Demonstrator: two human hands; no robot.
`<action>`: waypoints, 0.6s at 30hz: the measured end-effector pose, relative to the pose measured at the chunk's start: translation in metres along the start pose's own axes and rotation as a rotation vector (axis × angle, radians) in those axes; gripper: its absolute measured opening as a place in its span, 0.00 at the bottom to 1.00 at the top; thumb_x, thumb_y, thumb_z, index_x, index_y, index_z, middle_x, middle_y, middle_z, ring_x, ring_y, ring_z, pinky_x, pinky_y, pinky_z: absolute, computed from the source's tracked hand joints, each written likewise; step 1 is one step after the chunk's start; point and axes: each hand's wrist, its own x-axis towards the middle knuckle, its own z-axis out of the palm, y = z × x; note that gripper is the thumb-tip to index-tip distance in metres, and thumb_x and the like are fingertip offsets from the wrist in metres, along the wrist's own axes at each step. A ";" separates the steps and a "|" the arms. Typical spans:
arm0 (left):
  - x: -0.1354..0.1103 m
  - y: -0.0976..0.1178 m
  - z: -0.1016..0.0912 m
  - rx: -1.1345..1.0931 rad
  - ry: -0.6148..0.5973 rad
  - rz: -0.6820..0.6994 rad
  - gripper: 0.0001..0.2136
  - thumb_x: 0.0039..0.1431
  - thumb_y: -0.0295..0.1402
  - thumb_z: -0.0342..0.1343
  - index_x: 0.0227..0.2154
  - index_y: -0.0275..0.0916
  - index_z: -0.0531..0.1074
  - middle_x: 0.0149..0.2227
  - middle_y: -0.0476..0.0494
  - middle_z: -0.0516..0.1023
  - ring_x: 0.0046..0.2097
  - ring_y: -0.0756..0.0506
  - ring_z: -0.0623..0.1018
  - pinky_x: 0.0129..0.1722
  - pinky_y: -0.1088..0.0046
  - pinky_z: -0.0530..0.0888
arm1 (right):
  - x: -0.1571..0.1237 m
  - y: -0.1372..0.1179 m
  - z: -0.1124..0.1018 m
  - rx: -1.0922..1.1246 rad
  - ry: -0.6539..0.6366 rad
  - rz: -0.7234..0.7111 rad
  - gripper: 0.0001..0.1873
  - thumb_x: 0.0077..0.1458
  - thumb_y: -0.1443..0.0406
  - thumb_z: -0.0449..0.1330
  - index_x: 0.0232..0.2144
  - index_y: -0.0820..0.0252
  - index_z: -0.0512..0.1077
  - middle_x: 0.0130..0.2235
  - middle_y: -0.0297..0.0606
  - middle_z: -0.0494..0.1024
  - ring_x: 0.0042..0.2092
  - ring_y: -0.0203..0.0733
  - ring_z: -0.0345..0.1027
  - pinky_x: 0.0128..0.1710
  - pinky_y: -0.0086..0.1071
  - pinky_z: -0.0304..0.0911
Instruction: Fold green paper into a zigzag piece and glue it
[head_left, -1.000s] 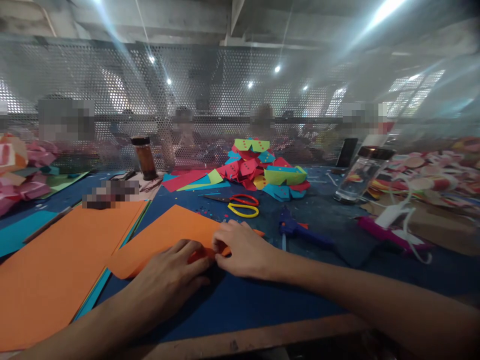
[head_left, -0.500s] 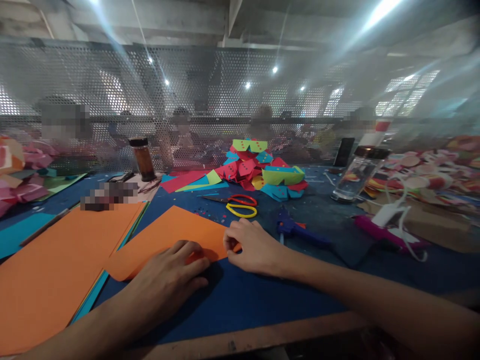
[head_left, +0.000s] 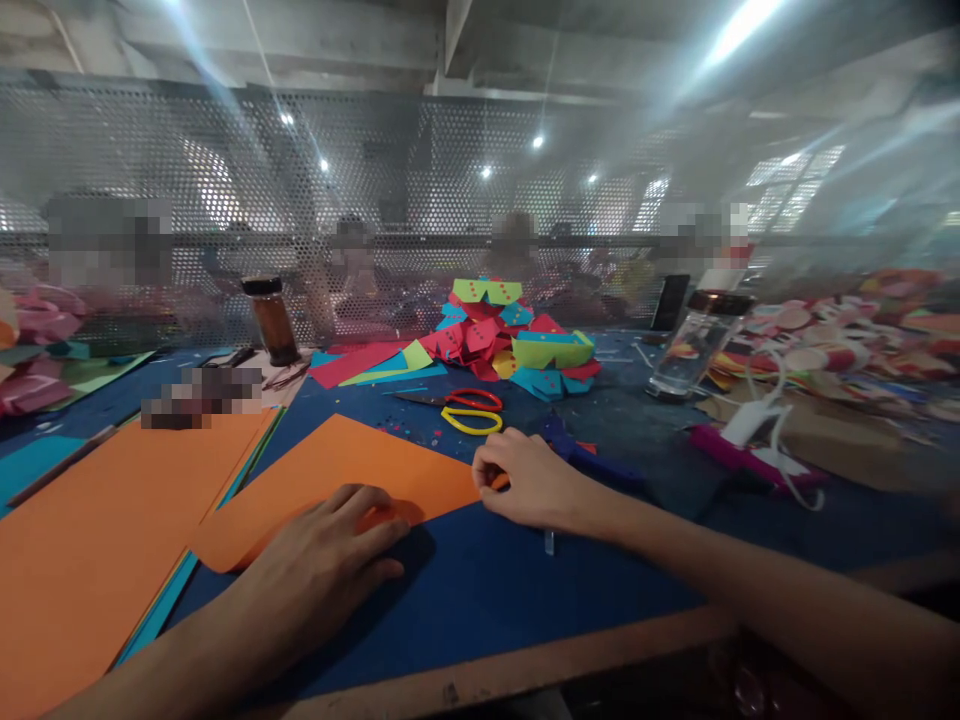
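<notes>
An orange sheet of paper (head_left: pixel 315 475) lies at an angle on the blue table, its near left edge curling up. My right hand (head_left: pixel 532 482) pinches the sheet's right corner between thumb and fingers. Over the near edge rests my left hand (head_left: pixel 330 550), its fingers loosely bent and thumb apart, touching the paper; the fingertips are partly hidden. Just beyond my right hand are scissors with one red and one yellow handle (head_left: pixel 471 420). A blue glue gun (head_left: pixel 585 452) lies behind my right wrist, partly covered by it.
To the left is a stack of orange sheets (head_left: pixel 112 540) with blue sheets (head_left: pixel 161 610) beneath. Folded paper pieces (head_left: pixel 480 335) are heaped at the back. A brown bottle (head_left: pixel 274 325), a clear bottle (head_left: pixel 694 350) and a magenta power strip (head_left: pixel 742 455) stand around; a perforated screen (head_left: pixel 390 180) rises behind.
My right hand has moved right with the pinched corner, now nearer the glue gun. My left hand has stayed about where it was on the paper. The view has shifted slightly.
</notes>
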 end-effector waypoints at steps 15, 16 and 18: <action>0.001 0.000 0.001 0.025 -0.003 0.015 0.11 0.65 0.34 0.52 0.49 0.49 0.71 0.52 0.42 0.73 0.49 0.39 0.76 0.44 0.58 0.78 | -0.009 0.019 -0.010 -0.001 0.022 -0.010 0.08 0.47 0.72 0.56 0.27 0.56 0.74 0.37 0.37 0.77 0.44 0.47 0.64 0.40 0.37 0.53; 0.000 0.000 0.001 0.024 0.000 0.015 0.11 0.65 0.35 0.52 0.49 0.49 0.71 0.52 0.42 0.73 0.49 0.39 0.76 0.44 0.58 0.78 | -0.009 0.019 -0.011 0.003 0.019 -0.014 0.08 0.47 0.72 0.56 0.27 0.56 0.74 0.37 0.37 0.77 0.45 0.48 0.64 0.40 0.38 0.53; 0.000 -0.001 0.001 0.021 0.008 0.017 0.11 0.65 0.35 0.52 0.49 0.48 0.71 0.51 0.42 0.73 0.48 0.39 0.76 0.43 0.59 0.78 | -0.008 0.019 -0.012 0.003 0.009 -0.018 0.09 0.47 0.73 0.56 0.28 0.57 0.74 0.38 0.37 0.77 0.45 0.49 0.64 0.41 0.38 0.53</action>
